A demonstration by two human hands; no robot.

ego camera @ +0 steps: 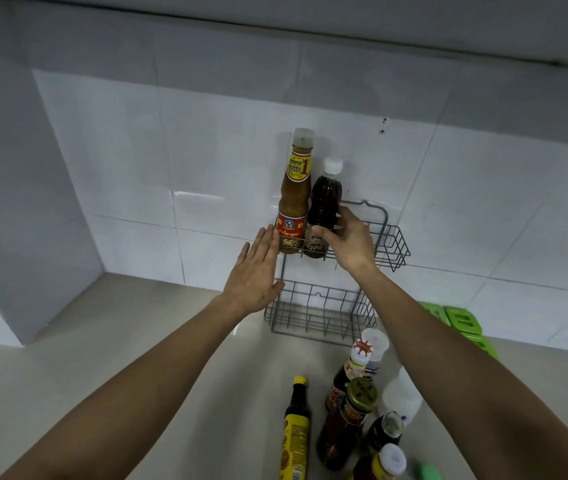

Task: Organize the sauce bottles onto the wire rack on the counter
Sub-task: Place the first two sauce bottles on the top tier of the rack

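A pale counter (158,341) meets a white tiled wall (206,150), and a grey 2-tier wire rack (331,317) stands against it. The upper tier holds 2 bottles side by side at its left end: a tall tan sauce bottle (293,199) and a shorter dark bottle (324,209) with a white cap. The right hand (348,237) grips the dark bottle low on its body. The left hand (258,271) is flat and wide, fingers beside the rack's left edge. Near the bottom, a cluster of bottles (355,410) waits on the counter, one yellow-labelled (297,434).
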